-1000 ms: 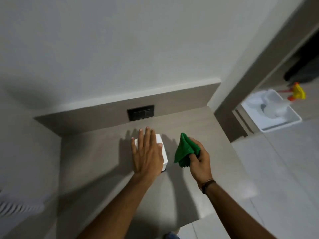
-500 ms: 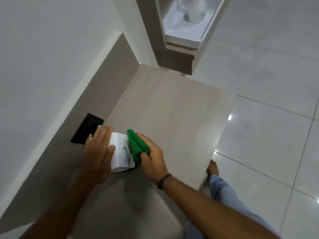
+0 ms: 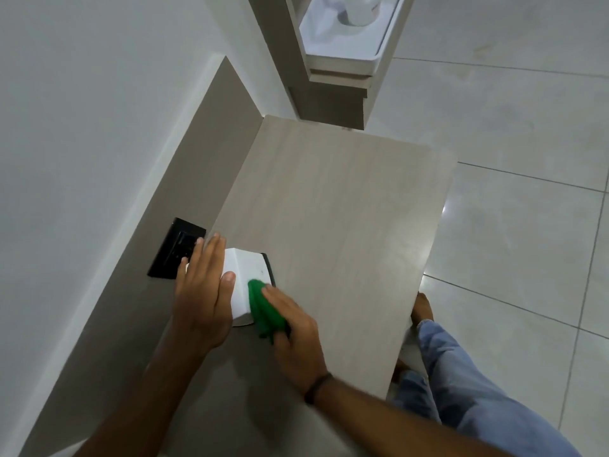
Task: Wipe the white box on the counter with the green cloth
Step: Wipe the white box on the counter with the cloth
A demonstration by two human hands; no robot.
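Observation:
A small white box (image 3: 246, 270) stands on the pale wood counter (image 3: 333, 209), near the back panel. My left hand (image 3: 202, 288) lies flat on the box's top, fingers together, thumb over its near edge. My right hand (image 3: 295, 334) is closed on a bunched green cloth (image 3: 263, 308). The cloth presses against the near end of the box's right side. A dark strip shows at the box's far right edge.
A black socket plate (image 3: 176, 247) is set in the back panel just behind my left hand. A white tray (image 3: 346, 51) holding a white container sits on a low ledge beyond the counter. My legs and a bare foot (image 3: 421, 306) stand on the tiled floor at right.
The view swung from facing the wall to looking down along the counter. My right hand brought the cloth onto the box's right side and slid it toward me. My left hand stayed on top.

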